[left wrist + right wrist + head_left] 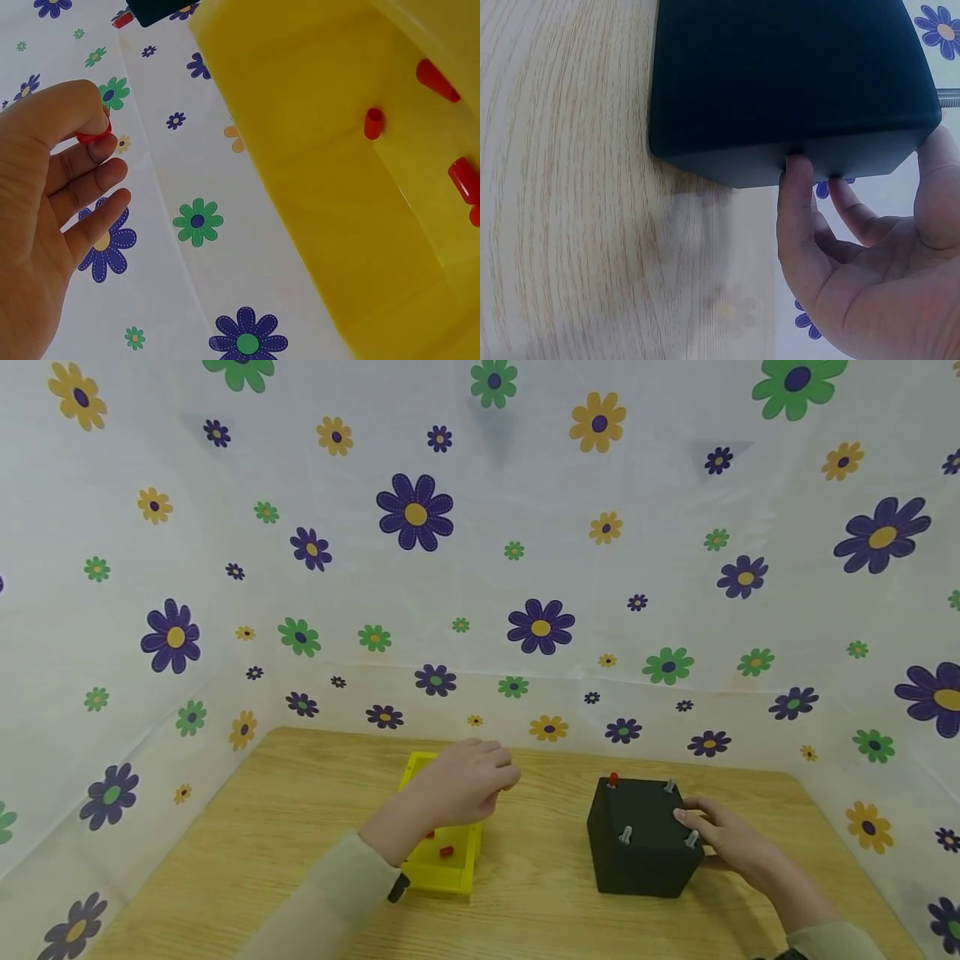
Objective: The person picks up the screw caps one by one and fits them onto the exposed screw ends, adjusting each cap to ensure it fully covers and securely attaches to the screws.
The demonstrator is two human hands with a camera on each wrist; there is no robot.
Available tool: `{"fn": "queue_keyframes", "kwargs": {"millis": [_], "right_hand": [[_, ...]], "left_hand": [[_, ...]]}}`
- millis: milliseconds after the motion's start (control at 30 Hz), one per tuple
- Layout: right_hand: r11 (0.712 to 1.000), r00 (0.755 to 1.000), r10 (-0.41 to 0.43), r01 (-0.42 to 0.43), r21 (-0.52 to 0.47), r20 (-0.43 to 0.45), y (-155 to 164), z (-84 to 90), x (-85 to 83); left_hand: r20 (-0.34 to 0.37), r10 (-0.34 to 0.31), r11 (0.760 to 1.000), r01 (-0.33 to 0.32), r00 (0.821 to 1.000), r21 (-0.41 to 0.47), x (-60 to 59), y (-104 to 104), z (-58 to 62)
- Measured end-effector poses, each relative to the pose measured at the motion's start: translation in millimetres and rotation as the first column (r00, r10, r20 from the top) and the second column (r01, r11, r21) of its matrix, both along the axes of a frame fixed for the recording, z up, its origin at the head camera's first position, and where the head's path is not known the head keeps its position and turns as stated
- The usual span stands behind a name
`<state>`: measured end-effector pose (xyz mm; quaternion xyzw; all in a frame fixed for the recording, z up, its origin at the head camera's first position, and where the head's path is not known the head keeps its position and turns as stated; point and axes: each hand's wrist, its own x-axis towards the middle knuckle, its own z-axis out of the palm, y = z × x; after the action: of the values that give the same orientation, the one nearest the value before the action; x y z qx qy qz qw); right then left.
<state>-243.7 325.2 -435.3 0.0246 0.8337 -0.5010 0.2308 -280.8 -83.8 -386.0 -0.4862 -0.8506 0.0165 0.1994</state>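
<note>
My left hand (461, 781) is raised over the yellow bin (474, 868). In the left wrist view, a small red cap (95, 136) is pinched between its thumb and index finger, mostly covered by them. Several more red caps (373, 124) lie inside the bin. To the right stands a black box (637, 860) with threaded metal posts (626, 835) on its top. One red cap (613, 778) sits on the far left post; three posts are bare. My right hand (738, 852) holds the box at its right side, thumb on the top edge and fingertips against the side wall.
Both bin and box stand on a wooden table (532, 902), a stretch of tabletop between them. A white sheet with printed flowers (480, 577) hangs behind the table and along both sides.
</note>
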Motion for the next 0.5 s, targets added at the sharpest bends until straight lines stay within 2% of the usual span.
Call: {"fn": "queue_keyframes", "kwargs": {"millis": [500], "right_hand": [[1.0, 1.0, 0.008, -0.008, 0.013, 0.001, -0.7, 0.5, 0.0]], "left_hand": [[-0.039, -0.024, 0.999, 0.023, 0.999, -0.027, 0.0, 16.4, -0.1]]}}
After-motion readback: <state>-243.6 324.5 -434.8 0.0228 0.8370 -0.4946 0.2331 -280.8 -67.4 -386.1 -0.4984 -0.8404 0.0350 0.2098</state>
